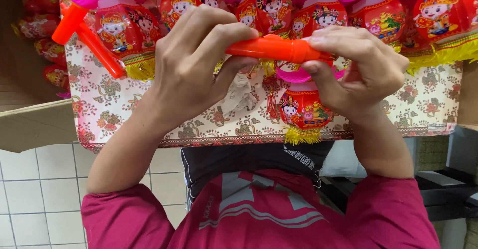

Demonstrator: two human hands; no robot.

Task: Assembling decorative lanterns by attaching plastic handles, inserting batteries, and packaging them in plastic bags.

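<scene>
Head view: left hand and right hand both grip an orange handle above the red lantern.

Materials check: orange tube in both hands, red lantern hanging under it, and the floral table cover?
Orange tube: looks like moulded plastic, smooth with a glossy highlight along its length; left hand and right hand grip its ends.
Red lantern: probably thin printed plastic or foil, shiny panels, with a yellow fringe.
Table cover: printed paper or cloth, matte; cannot tell which.
</scene>
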